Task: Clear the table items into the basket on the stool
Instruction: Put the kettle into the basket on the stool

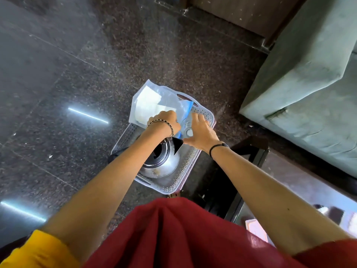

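A pale perforated plastic basket [173, 182] stands below me in the middle of the view. A steel kettle [164, 165] with a black lid and handle lies in its near half. A clear plastic bag [148, 105] holding white paper leans over the basket's far left rim. My left hand [166, 120] grips the bag's lower edge. A clear glass tumbler [188, 130] sits beside the bag, and my right hand [201, 132] rests against it with fingers spread; whether it grips the glass is unclear. The stool under the basket is hidden.
Dark speckled stone floor surrounds the basket. A grey-green sofa [309, 84] fills the right side. A dark table frame [249, 151] with a glossy top [301, 206] lies lower right, bearing a pink object [257, 229]. My red garment [183, 238] covers the bottom.
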